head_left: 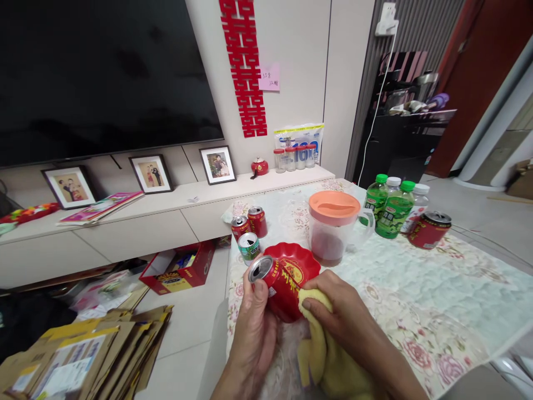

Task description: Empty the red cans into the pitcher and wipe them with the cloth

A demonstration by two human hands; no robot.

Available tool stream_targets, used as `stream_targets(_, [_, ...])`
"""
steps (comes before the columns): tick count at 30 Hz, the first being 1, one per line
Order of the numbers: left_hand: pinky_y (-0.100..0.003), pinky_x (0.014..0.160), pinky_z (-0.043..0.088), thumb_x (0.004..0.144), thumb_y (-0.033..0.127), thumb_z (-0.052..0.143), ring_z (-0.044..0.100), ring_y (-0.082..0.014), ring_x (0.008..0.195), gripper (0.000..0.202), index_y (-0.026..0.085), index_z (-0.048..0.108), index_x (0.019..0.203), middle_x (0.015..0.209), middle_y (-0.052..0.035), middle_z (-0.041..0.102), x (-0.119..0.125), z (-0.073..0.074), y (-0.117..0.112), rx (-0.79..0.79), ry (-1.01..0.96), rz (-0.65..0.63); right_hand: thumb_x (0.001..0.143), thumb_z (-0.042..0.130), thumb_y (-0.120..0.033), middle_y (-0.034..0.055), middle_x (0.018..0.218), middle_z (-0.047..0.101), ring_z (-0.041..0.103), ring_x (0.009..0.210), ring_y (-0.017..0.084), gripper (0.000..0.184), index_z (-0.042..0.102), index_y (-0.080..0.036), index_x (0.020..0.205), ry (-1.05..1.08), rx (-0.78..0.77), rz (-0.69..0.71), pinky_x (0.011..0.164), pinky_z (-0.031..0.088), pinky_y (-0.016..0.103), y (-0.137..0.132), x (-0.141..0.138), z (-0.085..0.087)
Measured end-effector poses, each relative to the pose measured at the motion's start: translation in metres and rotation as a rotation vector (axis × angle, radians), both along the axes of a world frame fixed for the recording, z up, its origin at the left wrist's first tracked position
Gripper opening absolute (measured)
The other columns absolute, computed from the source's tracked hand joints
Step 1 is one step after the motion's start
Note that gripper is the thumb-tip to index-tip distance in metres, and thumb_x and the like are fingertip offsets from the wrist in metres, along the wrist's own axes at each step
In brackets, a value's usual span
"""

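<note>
A red drink can (280, 289) with yellow lettering and an open silver top is held tilted above the table. My left hand (252, 319) wraps round its top end, thumb near the rim. In my right hand (337, 311) is a bunched yellow cloth (318, 339), pressed against the can's bottom end. Just behind the can lies a red scalloped plate (310, 258), partly covered by it. Two red cans (257, 222) and a green can (249, 248) stand to the left of the plate. A clear pitcher (328, 241) with an orange lid stands behind it.
Green-labelled bottles (391, 214) and another red can (430, 230) stand at the right on the floral tablecloth (416, 300). Flattened cardboard (95, 355) and a red box (179, 272) lie on the floor at left. A low cabinet (183, 205) with framed photos runs along the wall.
</note>
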State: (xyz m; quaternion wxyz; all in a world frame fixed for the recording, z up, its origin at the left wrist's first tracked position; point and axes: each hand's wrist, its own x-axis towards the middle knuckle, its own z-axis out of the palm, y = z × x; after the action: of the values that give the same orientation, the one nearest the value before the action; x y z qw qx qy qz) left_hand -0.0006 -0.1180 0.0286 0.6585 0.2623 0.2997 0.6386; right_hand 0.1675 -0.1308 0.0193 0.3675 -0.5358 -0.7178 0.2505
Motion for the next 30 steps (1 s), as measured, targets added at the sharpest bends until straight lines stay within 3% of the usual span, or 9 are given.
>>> stream_targets(3, [-0.044,0.109,0.051,0.089,0.051,0.079,0.067,-0.0291,0.124,0.07,0.034,0.049,0.15,0.137,-0.0087,0.07,0.001,-0.001,-0.004,-0.012,0.038,-0.043,0.096,0.059,-0.02,0.0048,0.101,0.067,0.066,0.094,0.023,0.014,0.071,-0.022,0.103,0.017,0.035,-0.038,0.085,0.051,0.041,-0.003,-0.001,0.003])
stream_targets(8, [-0.034,0.096,0.055,0.081,0.032,0.087,0.073,-0.0233,0.104,0.085,0.037,0.042,0.153,0.117,-0.003,0.076,0.0,-0.005,-0.013,-0.059,0.11,-0.213,0.097,0.064,-0.02,0.0015,0.098,0.07,0.068,0.092,0.019,0.012,0.071,-0.025,0.104,0.123,0.277,-0.134,0.08,0.054,0.031,-0.007,-0.01,0.01])
stream_targets(12, [-0.033,0.095,0.054,0.077,0.031,0.091,0.071,-0.0248,0.112,0.102,0.036,0.031,0.159,0.125,-0.0056,0.075,0.001,-0.004,-0.016,-0.023,0.195,-0.245,0.097,0.068,-0.021,0.0015,0.102,0.073,0.07,0.095,0.016,0.013,0.071,-0.026,0.109,0.168,0.458,-0.184,0.082,0.055,0.026,-0.012,-0.014,0.018])
stream_targets(16, [-0.034,0.094,0.055,0.069,0.029,0.097,0.073,-0.0267,0.111,0.112,0.035,0.031,0.159,0.126,-0.0076,0.076,0.002,0.001,-0.016,-0.007,0.203,-0.274,0.094,0.069,-0.02,0.0028,0.099,0.072,0.069,0.093,0.017,0.014,0.071,-0.024,0.108,0.174,0.555,-0.182,0.08,0.056,0.025,-0.015,-0.014,0.026])
stream_targets(19, [-0.036,0.094,0.056,0.063,0.03,0.101,0.074,-0.0295,0.11,0.109,0.03,0.04,0.153,0.124,-0.0091,0.077,0.001,-0.001,-0.014,0.039,0.216,-0.258,0.092,0.07,-0.018,0.0018,0.094,0.072,0.07,0.088,0.017,0.011,0.071,-0.024,0.101,0.168,0.504,-0.145,0.077,0.056,0.026,-0.012,-0.012,0.025])
stream_targets(23, [-0.043,0.098,0.057,0.065,0.037,0.1,0.073,-0.0356,0.116,0.089,0.023,0.052,0.139,0.125,-0.0146,0.076,-0.004,-0.007,-0.007,0.086,0.22,-0.232,0.091,0.067,-0.02,0.0009,0.091,0.072,0.069,0.085,0.017,0.008,0.072,-0.024,0.097,0.159,0.316,-0.073,0.076,0.054,0.028,-0.003,-0.007,0.016])
stream_targets(30, [-0.046,0.105,0.055,0.07,0.035,0.098,0.072,-0.0334,0.12,0.102,0.03,0.037,0.151,0.131,-0.0137,0.074,-0.01,-0.008,0.001,-0.007,0.071,-0.163,0.093,0.063,-0.023,0.0036,0.097,0.071,0.068,0.092,0.021,0.01,0.073,-0.022,0.095,0.076,0.013,0.033,0.084,0.05,0.035,0.009,0.001,-0.002])
